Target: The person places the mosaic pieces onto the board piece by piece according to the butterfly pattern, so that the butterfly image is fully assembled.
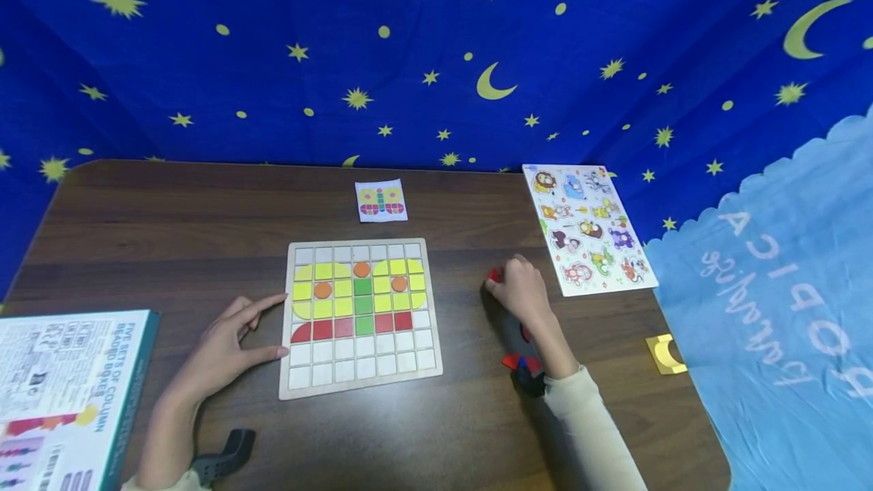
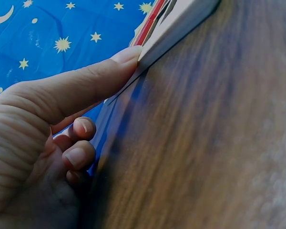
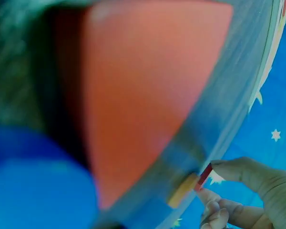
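A wooden grid board [image 1: 286, 370] with yellow, red, green and orange tiles set in a butterfly shape lies on the table. My left hand [image 1: 221, 347] touches its left edge with the tips of thumb and index finger. In the left wrist view the thumb [image 2: 97, 81] presses the board's side, the other fingers bent beneath. Right of the board, my right hand [image 1: 524, 290] pinches a small red tile [image 3: 205, 175] between thumb and fingertips. An orange-looking piece [image 3: 182, 191] shows just beyond it. More red and blue tiles [image 1: 521, 362] lie by the right wrist.
A small butterfly pattern card [image 1: 380, 201] lies behind the board. An animal puzzle board [image 1: 590, 229] is at the back right, a yellow notched block [image 1: 664, 354] near the right edge. A teal-edged box [image 1: 75, 392] stands at left. A starry blue cloth [image 1: 436, 51] hangs behind.
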The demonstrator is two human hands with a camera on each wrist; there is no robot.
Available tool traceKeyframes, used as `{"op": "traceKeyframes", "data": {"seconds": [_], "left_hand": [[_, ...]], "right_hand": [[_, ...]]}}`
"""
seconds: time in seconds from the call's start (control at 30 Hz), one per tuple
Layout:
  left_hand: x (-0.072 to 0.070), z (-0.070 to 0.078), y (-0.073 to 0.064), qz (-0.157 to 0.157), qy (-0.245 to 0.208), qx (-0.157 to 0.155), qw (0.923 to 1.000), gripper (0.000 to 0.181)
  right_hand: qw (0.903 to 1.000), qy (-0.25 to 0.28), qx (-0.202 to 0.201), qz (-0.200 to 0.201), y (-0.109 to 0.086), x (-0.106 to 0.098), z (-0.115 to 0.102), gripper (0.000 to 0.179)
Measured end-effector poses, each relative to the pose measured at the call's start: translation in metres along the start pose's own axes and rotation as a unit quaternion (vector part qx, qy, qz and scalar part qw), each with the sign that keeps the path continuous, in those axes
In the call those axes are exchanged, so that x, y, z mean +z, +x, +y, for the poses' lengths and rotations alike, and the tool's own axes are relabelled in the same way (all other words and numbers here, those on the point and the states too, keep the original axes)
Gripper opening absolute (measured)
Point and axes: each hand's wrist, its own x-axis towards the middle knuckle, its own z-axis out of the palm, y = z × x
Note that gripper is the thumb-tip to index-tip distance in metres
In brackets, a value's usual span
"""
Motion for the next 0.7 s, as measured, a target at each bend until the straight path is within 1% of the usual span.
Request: {"op": "traceKeyframes", "data": {"seconds": [0.1,0.2,0.3,0.4,0.47,0.53,0.6,0.7], "left_hand": [[0.0,0.0,0.0,0.0,-0.001,0.001,1.0,0.079],[-0.001,-0.001,0.0,0.0,-0.004,0.001,1.0,0.079],[0.0,-0.003,0.001,0.003,0.0,0.004,1.0,0.079],[0.001,-0.003,0.001,0.004,0.001,0.008,1.0,0.078],[0.001,-0.003,0.001,0.004,-0.001,0.009,1.0,0.078],[0.001,-0.002,0.001,0.004,-0.002,0.007,1.0,0.078],[0.0,-0.002,0.0,0.004,-0.002,0.005,1.0,0.079],[0.0,-0.001,0.0,0.004,0.002,0.003,1.0,0.079]], "right_hand": [[0.9994,0.003,-0.035,0.0,-0.003,-0.002,-0.012,0.041],[0.9965,0.014,-0.082,-0.009,-0.01,-0.004,-0.033,0.03],[0.9922,0.035,-0.112,-0.041,-0.018,-0.003,-0.056,0.019],[0.9873,0.05,-0.128,-0.081,-0.026,0.0,-0.073,0.017],[0.9837,0.055,-0.139,-0.1,-0.031,0.004,-0.081,0.02],[0.9808,0.054,-0.151,-0.11,-0.034,0.007,-0.086,0.023],[0.9785,0.053,-0.163,-0.114,-0.036,0.01,-0.088,0.025],[0.9767,0.044,-0.179,-0.109,-0.038,0.014,-0.09,0.027]]}}
